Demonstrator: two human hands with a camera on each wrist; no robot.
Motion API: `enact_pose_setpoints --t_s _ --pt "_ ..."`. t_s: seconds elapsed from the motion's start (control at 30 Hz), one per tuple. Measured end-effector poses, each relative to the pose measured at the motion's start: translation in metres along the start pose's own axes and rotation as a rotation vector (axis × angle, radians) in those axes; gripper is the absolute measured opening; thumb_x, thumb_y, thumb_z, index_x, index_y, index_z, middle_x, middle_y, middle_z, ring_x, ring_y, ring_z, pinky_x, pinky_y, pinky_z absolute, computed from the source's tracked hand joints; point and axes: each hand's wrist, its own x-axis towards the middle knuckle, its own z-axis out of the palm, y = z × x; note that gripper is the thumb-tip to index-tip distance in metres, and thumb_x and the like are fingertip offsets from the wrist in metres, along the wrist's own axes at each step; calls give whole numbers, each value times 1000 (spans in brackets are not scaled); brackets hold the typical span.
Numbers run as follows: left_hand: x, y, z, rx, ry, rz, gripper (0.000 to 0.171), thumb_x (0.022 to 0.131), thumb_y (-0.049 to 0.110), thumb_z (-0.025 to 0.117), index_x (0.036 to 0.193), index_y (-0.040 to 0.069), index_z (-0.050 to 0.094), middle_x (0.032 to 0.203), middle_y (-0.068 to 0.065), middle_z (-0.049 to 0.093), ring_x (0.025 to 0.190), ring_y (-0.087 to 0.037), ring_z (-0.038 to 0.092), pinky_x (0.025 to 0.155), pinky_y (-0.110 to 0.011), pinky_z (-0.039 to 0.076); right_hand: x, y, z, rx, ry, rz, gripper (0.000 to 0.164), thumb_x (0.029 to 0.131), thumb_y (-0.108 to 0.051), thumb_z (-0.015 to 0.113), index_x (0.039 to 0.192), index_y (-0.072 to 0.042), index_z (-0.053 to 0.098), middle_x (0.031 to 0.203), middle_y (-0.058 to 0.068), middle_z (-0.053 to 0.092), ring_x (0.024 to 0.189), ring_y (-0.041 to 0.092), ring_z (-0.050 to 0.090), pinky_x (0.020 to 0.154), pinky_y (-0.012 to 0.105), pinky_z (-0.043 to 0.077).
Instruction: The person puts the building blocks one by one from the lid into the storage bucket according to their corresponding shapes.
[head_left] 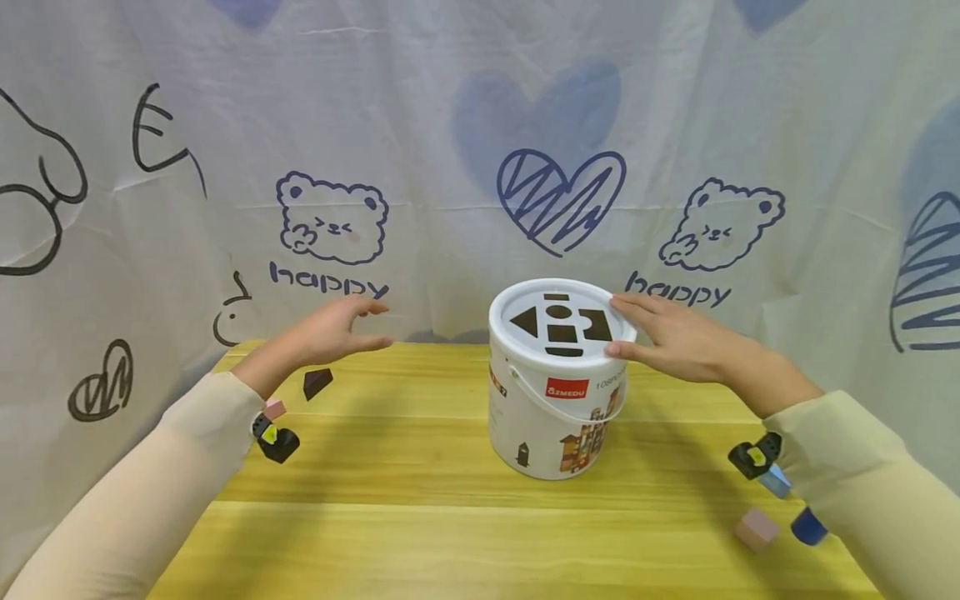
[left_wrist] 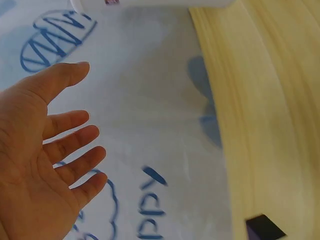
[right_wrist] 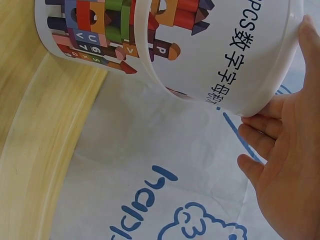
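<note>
A white plastic bucket [head_left: 517, 425] with a thin carry handle stands upright on the wooden table. Its white lid [head_left: 498, 321] has several dark shaped cutouts, among them a triangle and a circle. My right hand [head_left: 686, 337] touches the lid's right edge, thumb and fingers spread apart along the rim. From the right wrist view, those fingers [right_wrist: 262, 132] meet the rim of the printed bucket [right_wrist: 250, 65]. My left hand [head_left: 330, 333] hovers over the left part of the table, apart from the bucket. Its palm [left_wrist: 30, 165] faces inward and holds nothing.
Left on the table lie a dark purple block [head_left: 317, 382] and a pink block [head_left: 274, 408]. Near the right forearm are a light blue block [head_left: 776, 481], a pink cube [head_left: 757, 530] and a blue cylinder [head_left: 809, 527]. A printed white curtain [head_left: 435, 250] hangs behind.
</note>
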Motion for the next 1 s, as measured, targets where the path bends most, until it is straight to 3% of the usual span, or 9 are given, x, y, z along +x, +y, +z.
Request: enact_pose_setpoints --t_s 0.67,1.0 --pt "-27 -102 36 -19 9 -162 64 94 40 64 136 -8 50 135 -29 51 122 -48 46 100 -61 39 0 1 -1 -10 -17 5 85 96 -62 44 155 -4 24 158 18 22 141 45 25 111 63 22" --pt "-33 -128 50 -56 -11 -217 60 95 29 65 138 -8 46 136 -31 48 122 -49 46 99 -62 39 0 0 0 -15 -17 3 84 96 -62 43 155 -4 24 159 18 22 140 45 26 111 63 22"
